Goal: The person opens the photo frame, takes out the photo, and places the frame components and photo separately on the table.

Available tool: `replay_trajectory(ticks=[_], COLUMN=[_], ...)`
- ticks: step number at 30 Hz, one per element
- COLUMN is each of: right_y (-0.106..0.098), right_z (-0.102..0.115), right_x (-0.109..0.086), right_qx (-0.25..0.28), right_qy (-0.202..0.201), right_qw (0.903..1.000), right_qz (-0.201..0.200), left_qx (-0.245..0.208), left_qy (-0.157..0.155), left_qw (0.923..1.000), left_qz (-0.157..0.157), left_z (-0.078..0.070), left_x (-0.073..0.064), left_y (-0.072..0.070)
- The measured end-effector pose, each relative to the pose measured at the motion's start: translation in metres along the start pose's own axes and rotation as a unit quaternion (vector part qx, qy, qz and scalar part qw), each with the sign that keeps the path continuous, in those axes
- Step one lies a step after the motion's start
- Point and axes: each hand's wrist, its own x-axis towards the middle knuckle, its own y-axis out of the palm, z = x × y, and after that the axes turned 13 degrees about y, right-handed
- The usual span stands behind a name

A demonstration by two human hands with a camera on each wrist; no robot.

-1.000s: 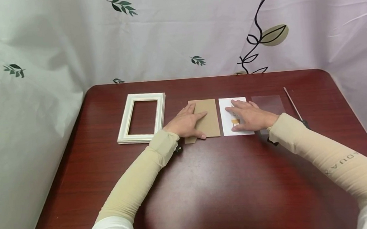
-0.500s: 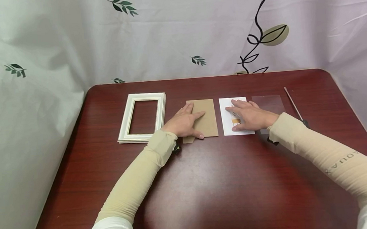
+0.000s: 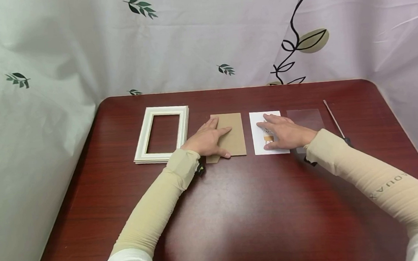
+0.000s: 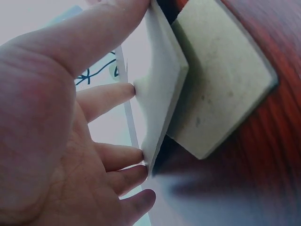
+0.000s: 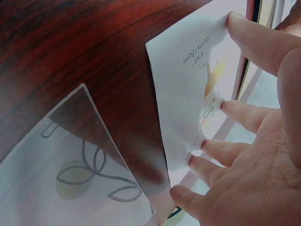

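Observation:
My left hand (image 3: 205,142) rests on a brown backing board (image 3: 236,134), fingers and thumb spread. In the left wrist view the fingertips touch the board (image 4: 160,89), and a second, angled flat piece (image 4: 221,84) sticks out from under it. To the right, my right hand (image 3: 286,133) lies with spread fingers on a white printed card (image 3: 257,145). The right wrist view shows its fingertips on the card (image 5: 178,94), which is marked 4"x6" and 10cmx15cm. Part of the card's picture is hidden by that hand.
A white picture frame (image 3: 144,135) lies left of the board. A clear sheet (image 3: 309,118) lies just right of the card, partly under the right hand and wrist. Beyond it is a thin metal rod with a dark handle (image 3: 334,118). A curtain (image 3: 187,38) hangs behind the table.
The brown board has slid slightly left under my left hand, widening the gap to the white card. My right hand and the card have stayed in place.

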Motion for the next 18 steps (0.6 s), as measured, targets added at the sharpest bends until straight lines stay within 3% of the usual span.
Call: replay_trajectory(ticks=[12, 18], right_y=[0.0006, -0.0004], right_z=[-0.0012, -0.0007], right_x=[0.0003, 0.0018], right_qx=[0.003, 0.000], right_qy=[0.002, 0.000], right_qw=[1.0000, 1.0000], right_qz=[0.002, 0.000], left_qx=[-0.016, -0.010], left_qy=[-0.006, 0.010], left_qw=[0.9999, 0.9999], left_qz=[0.003, -0.006], left_z=[0.0003, -0.0012], left_x=[-0.0011, 0.0001], left_y=[-0.0012, -0.0017])
